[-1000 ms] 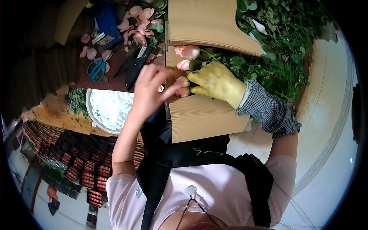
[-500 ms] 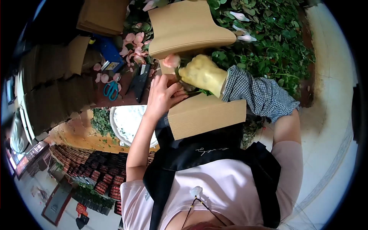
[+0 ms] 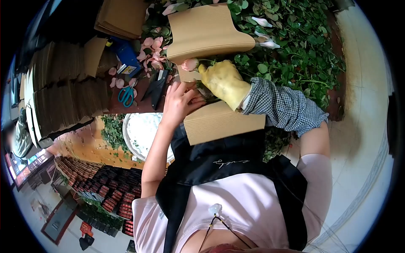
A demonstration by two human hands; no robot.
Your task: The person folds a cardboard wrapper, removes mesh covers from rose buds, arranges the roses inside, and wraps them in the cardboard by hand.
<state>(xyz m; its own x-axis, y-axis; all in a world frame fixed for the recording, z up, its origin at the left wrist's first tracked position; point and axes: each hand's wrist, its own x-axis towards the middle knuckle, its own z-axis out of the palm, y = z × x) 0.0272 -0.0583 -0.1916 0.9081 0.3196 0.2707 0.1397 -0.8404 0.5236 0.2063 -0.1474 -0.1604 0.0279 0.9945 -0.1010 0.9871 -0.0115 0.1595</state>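
A corrugated cardboard sheet point(image 3: 223, 122) lies in front of me, its far part point(image 3: 209, 31) curving up and over. My left hand point(image 3: 181, 101) is bare and rests at the sheet's left side, fingers curled together over something mostly hidden. My right hand point(image 3: 225, 82), in a yellow rubber glove and checked sleeve, is closed just beside it. A pink rose point(image 3: 190, 64) sticks out by the glove's thumb, its head over the cardboard. The glove hides most of the stem.
Leafy green stems point(image 3: 291, 55) cover the table's right side, with pale wrapped buds point(image 3: 265, 42) among them. At left lie teal scissors point(image 3: 125, 96), a black tool point(image 3: 158, 90), loose pink petals point(image 3: 154, 50) and stacked cardboard point(image 3: 67, 80). A white tub point(image 3: 141, 135) stands below.
My gloved hand has shifted slightly and turned, and the rose now shows more sharply beside it. My left hand stays almost where it was. The whole view has moved a little.
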